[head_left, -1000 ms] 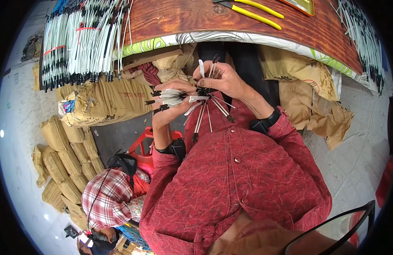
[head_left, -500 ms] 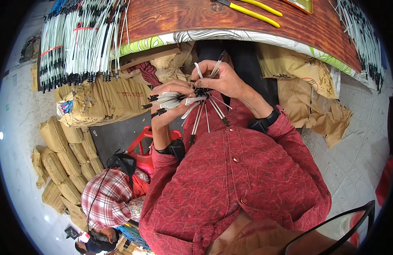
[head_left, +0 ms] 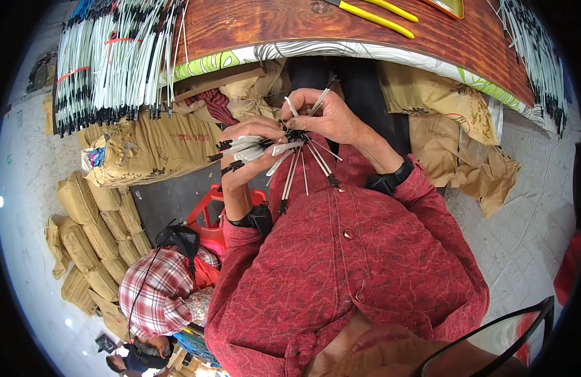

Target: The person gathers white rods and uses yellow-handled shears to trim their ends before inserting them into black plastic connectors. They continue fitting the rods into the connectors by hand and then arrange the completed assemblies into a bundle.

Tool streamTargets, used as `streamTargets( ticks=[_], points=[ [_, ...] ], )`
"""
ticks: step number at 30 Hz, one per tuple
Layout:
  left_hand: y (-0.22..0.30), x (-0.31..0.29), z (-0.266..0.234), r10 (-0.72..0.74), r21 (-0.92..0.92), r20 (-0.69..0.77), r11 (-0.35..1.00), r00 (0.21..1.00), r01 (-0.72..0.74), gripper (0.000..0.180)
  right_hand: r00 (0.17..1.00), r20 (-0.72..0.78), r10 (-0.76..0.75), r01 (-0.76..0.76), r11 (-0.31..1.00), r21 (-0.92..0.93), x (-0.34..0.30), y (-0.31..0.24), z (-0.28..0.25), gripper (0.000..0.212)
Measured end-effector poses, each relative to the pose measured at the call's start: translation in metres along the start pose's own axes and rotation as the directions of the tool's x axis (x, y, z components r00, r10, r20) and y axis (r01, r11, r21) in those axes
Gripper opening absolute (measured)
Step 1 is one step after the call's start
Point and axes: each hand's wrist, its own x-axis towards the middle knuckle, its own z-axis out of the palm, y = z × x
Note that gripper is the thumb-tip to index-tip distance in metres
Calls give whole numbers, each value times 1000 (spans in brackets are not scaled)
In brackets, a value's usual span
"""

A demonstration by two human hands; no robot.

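Observation:
Above my lap I hold an umbrella frame (head_left: 295, 136), its thin white ribs fanning out from a dark hub. Several ribs (head_left: 292, 178) with black ends point down toward my shirt. My left hand (head_left: 251, 128) is closed round the left side of the frame, where a bunch of white ribs with black tips (head_left: 248, 151) sticks out to the left. My right hand (head_left: 336, 119) pinches white ribs (head_left: 318, 103) at the hub's upper right, thumb and fingertips close to the centre. The small parts between my fingertips are too dark to make out.
Beyond my hands is a wooden table (head_left: 253, 22) with yellow-handled pliers (head_left: 378, 19). Rib bundles lie on its left (head_left: 121, 63) and right (head_left: 536, 63). Brown sacks (head_left: 155, 147) lie below and to the left. A red stool (head_left: 205, 213) and a person in plaid (head_left: 158, 289) are at lower left.
My hands keep nearly the same place and the same hold on the frame. The ribs at my right fingers have shifted very slightly.

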Motion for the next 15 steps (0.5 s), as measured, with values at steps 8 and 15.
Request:
streamTargets(
  ticks=[8, 15],
  points=[
    [-3, -2, 0, 32, 6, 5, 999, 999, -32, 21, 1000, 8, -1, 1, 1000, 5, 0, 2, -1, 13],
    [-3, -3, -1, 34, -15, 22, 999, 999, -34, 20, 1000, 6, 6, -7, 1000, 12, -1, 4, 0, 13]
  ],
)
